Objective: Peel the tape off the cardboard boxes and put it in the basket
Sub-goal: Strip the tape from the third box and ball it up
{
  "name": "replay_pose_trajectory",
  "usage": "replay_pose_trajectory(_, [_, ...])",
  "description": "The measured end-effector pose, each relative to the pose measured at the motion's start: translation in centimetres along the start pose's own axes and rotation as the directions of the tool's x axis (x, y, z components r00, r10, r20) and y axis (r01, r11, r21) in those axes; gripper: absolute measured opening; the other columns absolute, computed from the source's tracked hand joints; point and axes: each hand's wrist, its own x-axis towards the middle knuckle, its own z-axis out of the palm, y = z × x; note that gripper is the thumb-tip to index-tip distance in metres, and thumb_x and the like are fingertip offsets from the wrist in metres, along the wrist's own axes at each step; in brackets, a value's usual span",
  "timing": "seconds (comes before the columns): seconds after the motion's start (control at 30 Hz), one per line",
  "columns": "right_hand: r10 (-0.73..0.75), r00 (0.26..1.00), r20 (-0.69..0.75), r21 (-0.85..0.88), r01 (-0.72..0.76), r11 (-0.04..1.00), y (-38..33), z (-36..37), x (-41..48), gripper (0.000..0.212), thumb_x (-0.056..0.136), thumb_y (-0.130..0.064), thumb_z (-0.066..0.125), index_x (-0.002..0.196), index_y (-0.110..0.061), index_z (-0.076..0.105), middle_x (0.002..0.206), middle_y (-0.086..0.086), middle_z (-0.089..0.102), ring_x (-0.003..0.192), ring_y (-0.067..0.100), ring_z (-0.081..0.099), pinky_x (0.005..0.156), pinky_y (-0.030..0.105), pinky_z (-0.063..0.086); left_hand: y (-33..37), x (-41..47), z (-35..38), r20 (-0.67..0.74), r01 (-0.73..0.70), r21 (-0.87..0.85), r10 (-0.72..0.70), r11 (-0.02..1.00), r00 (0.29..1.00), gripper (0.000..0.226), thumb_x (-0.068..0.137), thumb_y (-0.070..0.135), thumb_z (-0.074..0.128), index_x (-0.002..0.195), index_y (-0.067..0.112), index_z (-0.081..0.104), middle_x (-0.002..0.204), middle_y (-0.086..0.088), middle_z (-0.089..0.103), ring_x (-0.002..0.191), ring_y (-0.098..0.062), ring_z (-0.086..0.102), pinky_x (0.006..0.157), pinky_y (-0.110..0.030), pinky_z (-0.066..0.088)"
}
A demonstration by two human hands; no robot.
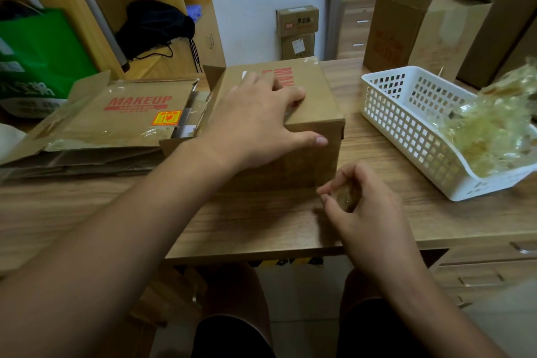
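A wood-grain desk (261,221) spans the view, with the person seated at its near edge. Nearest, the right hand (369,212) has its fingers curled round a small crumpled wad of yellowish clear tape (344,195), just beside the lower front corner of a closed brown cardboard box (316,104). The left hand (255,125) lies flat on the box top, fingers spread and gripping nothing, thumb reaching onto the front face. To the right stands a white perforated plastic basket (386,102) containing a loose heap of peeled tape (488,131). To the left lies a flattened cardboard box printed "MAKEUP" (125,122). Farther back are a green bag (37,46), a black bag (157,26) in a wooden shelf, and tall open cartons (398,17).
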Motion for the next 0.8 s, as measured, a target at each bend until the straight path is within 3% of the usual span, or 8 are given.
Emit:
replay_pose_trajectory(0.17, [-0.082,0.994,0.073,0.026,0.08,0.996,-1.8,1.4,-1.9,0.037,0.088,-0.013,0.073,0.09,-0.041,0.048,0.092,-0.02,0.069,0.08,-0.002,0.064,0.063,0.016,0.05,0.8,0.1,0.3,-0.036,0.044,0.013,-0.044,0.999,0.998,0.093,0.071,0.093,0.043,0.147,0.04,0.045,0.139,-0.001,0.05,0.128,-0.024,0.04,0.099,-0.042,0.037])
replay_pose_trajectory(0.33, [-0.192,0.952,0.24,0.149,0.159,0.976,-3.4,2.4,-3.7,0.036,0.091,-0.016,0.069,0.093,-0.045,0.047,0.098,-0.022,0.068,0.084,-0.001,0.065,0.066,0.013,0.05,1.0,0.3,0.4,-0.027,0.058,-0.004,-0.058,0.998,0.998,0.092,0.072,0.093,0.044,0.147,0.04,0.044,0.14,-0.001,0.049,0.129,-0.024,0.039,0.099,-0.042,0.037])
replay_pose_trajectory(0.5, [-0.255,0.949,0.183,0.334,0.184,0.924,-4.0,0.2,-3.3,0.033,0.09,-0.017,0.067,0.095,-0.044,0.049,0.096,-0.016,0.071,0.084,0.01,0.068,0.064,0.014,0.05,0.9,0.3,0.1,-0.004,0.056,-0.025,-0.056,0.998,0.998,0.095,0.069,0.094,0.045,0.147,0.04,0.045,0.14,0.0,0.048,0.129,-0.023,0.038,0.098,-0.042,0.036])
replay_pose_trajectory(0.67, [-0.337,0.919,0.205,0.476,0.208,0.855,-5.0,-0.4,-4.3,0.038,0.087,-0.014,0.068,0.098,-0.045,0.05,0.095,-0.013,0.073,0.089,0.009,0.071,0.073,0.009,0.05,1.0,0.3,-0.1,0.016,0.06,-0.039,-0.06,0.997,0.998,0.095,0.067,0.093,0.046,0.146,0.04,0.045,0.14,0.0,0.047,0.13,-0.022,0.037,0.098,-0.041,0.035])
replay_pose_trajectory(0.8, [-0.356,0.923,0.147,0.557,0.22,0.801,-5.3,-0.9,-4.1,0.032,0.084,-0.022,0.068,0.102,-0.04,0.049,0.092,-0.006,0.07,0.084,0.017,0.069,0.076,0.02,0.053,0.3,0.6,-0.8,0.084,0.007,-0.07,-0.002,0.998,0.996,0.091,0.07,0.088,0.054,0.144,0.035,0.047,0.141,0.001,0.048,0.13,-0.02,0.038,0.098,-0.039,0.037])
